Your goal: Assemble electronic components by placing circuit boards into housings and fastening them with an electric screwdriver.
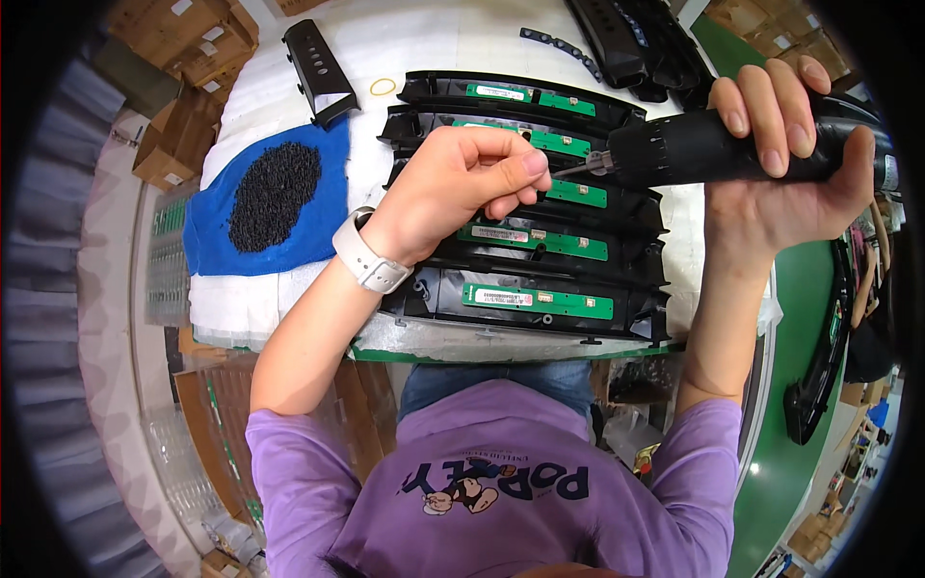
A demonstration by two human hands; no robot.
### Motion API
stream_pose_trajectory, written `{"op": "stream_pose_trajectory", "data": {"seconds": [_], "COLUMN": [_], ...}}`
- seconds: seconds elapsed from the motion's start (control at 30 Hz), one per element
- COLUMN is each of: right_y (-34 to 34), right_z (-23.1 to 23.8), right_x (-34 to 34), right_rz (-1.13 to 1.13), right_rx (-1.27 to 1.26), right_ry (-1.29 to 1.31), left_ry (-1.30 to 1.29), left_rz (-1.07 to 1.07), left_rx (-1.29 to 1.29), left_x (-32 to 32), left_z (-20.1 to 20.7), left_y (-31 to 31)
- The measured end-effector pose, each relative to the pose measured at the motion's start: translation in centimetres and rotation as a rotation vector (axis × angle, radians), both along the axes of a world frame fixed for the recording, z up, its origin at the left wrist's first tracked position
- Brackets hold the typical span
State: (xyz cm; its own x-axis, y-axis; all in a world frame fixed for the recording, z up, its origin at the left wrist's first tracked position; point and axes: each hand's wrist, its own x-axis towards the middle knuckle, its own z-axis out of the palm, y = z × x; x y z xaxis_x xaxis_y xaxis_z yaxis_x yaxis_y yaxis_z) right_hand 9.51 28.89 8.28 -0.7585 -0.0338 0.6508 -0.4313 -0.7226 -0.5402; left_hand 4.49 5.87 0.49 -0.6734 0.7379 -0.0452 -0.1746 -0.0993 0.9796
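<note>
A black electric screwdriver lies sideways in my right hand, whose fingers wrap round its body. Its thin metal bit points left, toward my left hand. The thumb and fingers of that hand are pinched together at the bit's tip; whatever they hold is too small or hidden to make out. Beneath both hands several long black plastic housings lie in a stacked row, each bearing a green circuit board with a white label. My left hand and forearm cover part of the middle housings.
On the left, a blue cloth carries a heap of small black screws. Behind it lies a loose black panel with holes, with a yellow rubber band beside it. More black parts sit at the back right of the white-covered table.
</note>
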Motion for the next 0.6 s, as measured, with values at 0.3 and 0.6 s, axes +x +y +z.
{"op": "stream_pose_trajectory", "data": {"seconds": [0.3, 0.6], "right_y": [0.1, -1.2], "right_z": [-0.2, -0.7], "right_x": [0.3, -0.2], "right_rz": [0.035, 0.134], "right_rx": [-0.021, 0.055], "right_ry": [-0.002, 0.01], "left_ry": [0.113, 0.286], "left_rz": [-0.033, -0.057], "left_rx": [-0.006, -0.099], "left_x": [0.3, 0.5], "left_z": [0.6, 0.3], "left_y": [0.6, 0.1]}}
